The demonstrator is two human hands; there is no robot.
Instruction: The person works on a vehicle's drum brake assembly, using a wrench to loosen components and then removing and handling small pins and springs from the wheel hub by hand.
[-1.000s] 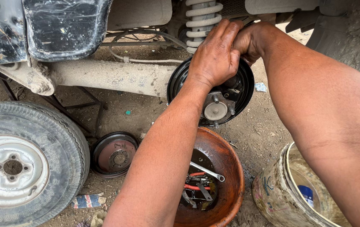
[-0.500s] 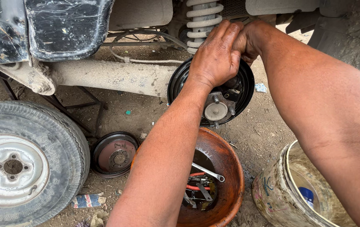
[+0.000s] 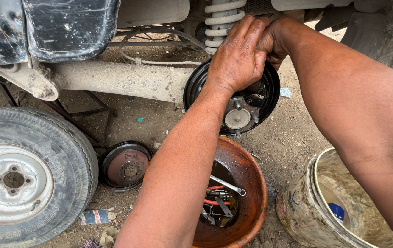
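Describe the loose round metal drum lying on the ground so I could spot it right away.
Start at the big removed wheel lying flat at the lower left. Just right of its tyre, on the dirt, lies the brake drum, a dark ring with a rusty reddish centre and bolt holes. Unlike the orange bowl of tools beside it, it is shallow, smaller and holds nothing.
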